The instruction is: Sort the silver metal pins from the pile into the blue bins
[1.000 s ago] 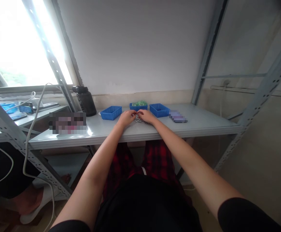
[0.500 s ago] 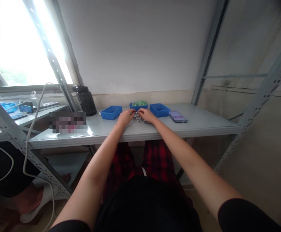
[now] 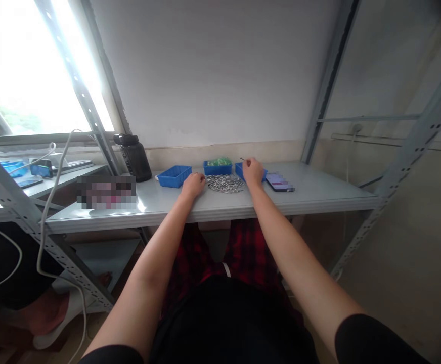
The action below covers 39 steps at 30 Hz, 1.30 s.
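Note:
A pile of small, long silvery metal pieces that look like screws (image 3: 225,184) lies on the grey shelf table (image 3: 307,189). My left hand (image 3: 193,185) rests at the pile's left edge with its fingers curled together; whatever is in them is too small to make out. Above the right blue bin (image 3: 239,171), my right hand (image 3: 253,172) pinches one thin screw (image 3: 242,159), its end sticking out to the left. The hand covers much of that bin, so its contents are hidden. Behind the pile sits a middle blue bin (image 3: 217,170) with green translucent pieces (image 3: 219,162).
Left of my left hand stands another blue bin (image 3: 174,176). Beyond it is a black bottle (image 3: 135,159). A phone (image 3: 279,183) lies right of the bins. Metal uprights (image 3: 321,91) frame the table, and a white cable (image 3: 48,217) hangs at the left. Another person's foot (image 3: 55,313) shows below.
My right hand has lifted from the pile and moved right, over the right bin, with a screw in it. My left hand has shifted slightly left, uncovering the pile.

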Tool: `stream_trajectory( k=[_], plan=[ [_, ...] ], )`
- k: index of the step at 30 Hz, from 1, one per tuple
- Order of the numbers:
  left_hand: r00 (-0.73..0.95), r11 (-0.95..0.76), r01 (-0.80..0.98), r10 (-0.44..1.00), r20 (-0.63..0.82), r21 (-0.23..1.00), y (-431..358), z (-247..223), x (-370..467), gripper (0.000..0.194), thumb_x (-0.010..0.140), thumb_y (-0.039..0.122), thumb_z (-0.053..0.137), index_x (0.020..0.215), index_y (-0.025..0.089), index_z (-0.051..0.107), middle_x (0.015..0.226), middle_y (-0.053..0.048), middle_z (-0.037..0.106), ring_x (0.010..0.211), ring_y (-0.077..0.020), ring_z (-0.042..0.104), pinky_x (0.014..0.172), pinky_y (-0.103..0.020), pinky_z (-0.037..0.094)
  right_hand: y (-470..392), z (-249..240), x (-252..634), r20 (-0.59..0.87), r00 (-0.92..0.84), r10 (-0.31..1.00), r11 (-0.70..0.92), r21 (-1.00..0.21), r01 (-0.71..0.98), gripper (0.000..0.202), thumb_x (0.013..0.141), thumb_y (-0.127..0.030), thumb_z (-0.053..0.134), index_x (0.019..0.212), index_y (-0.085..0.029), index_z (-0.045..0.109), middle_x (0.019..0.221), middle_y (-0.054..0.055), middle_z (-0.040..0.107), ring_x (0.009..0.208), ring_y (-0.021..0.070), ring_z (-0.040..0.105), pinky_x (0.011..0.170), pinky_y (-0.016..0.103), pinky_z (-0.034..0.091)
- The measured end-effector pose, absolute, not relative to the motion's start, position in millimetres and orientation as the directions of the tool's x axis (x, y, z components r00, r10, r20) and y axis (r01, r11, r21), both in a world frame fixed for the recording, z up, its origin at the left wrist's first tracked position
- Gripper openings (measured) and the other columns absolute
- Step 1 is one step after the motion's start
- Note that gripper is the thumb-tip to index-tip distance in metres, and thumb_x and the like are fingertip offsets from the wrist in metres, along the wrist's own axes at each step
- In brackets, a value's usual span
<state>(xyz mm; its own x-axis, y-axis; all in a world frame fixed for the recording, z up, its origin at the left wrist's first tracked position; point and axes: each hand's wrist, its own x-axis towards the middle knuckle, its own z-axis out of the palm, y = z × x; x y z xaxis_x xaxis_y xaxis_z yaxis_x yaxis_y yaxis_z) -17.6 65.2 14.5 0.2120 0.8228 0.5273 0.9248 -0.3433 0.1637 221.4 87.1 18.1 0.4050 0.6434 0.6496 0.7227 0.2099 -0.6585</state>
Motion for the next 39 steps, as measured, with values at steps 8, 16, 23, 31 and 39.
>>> stream_trajectory(
  k=[8,16,23,31,39],
  plan=[
    [0.428,-0.495,0.866,0.806,0.408,0.068,65.2,12.5,-13.2,0.029,0.084,0.022,0.047,0.097,0.019,0.073,0.102,-0.01,0.072,0.097,-0.0247,0.064,0.086,-0.03,0.047,87.0,17.4,228.9,0.618,0.546,0.566,0.114,-0.714,0.691,0.033,0.085,-0.021,0.043,0.112,-0.017,0.061,0.116,0.015,0.06,0.108,0.0298,0.052,0.091,0.044,0.037],
    [0.394,-0.454,0.888,0.833,0.388,0.075,70.9,10.7,-15.6,0.024,0.082,0.024,0.051,0.094,0.02,0.071,0.098,-0.008,0.073,0.092,-0.0233,0.065,0.082,-0.028,0.047,98.2,11.8,200.0,0.769,0.161,0.618,0.548,-0.569,0.614,0.023,0.081,-0.018,0.044,0.095,-0.016,0.062,0.089,0.008,0.067,0.084,0.0202,0.06,0.083,0.033,0.045],
    [0.38,-0.47,0.879,0.794,0.475,0.083,71.1,9.6,-13.6,0.024,0.087,0.023,0.047,0.094,0.018,0.069,0.095,-0.011,0.072,0.09,-0.0251,0.065,0.078,-0.03,0.047,90.2,8.9,189.7,0.696,-0.057,0.716,0.6,-0.572,0.56,0.019,0.08,-0.021,0.05,0.091,-0.018,0.065,0.086,0.005,0.069,0.082,0.0198,0.063,0.078,0.032,0.047],
    [0.506,-0.649,0.76,0.631,0.588,0.042,66.7,10.6,-8.4,0.026,0.094,0.024,0.041,0.104,0.018,0.064,0.101,-0.01,0.068,0.099,-0.0233,0.061,0.084,-0.031,0.045,86.2,4.7,177.5,0.617,-0.356,0.702,0.699,-0.503,0.509,0.034,0.086,-0.025,0.053,0.117,-0.018,0.061,0.103,0.008,0.07,0.084,0.0178,0.063,0.079,0.031,0.046],
    [0.526,-0.696,0.716,0.588,0.615,0.052,66.2,10.7,-8.5,0.025,0.094,0.024,0.039,0.101,0.017,0.062,0.098,-0.009,0.068,0.094,-0.0217,0.062,0.081,-0.03,0.045,79.0,7.3,177.7,0.603,-0.424,0.676,0.729,-0.466,0.501,0.025,0.09,-0.031,0.051,0.104,-0.018,0.067,0.098,0.006,0.071,0.084,0.0174,0.062,0.076,0.028,0.044]
  ],
)
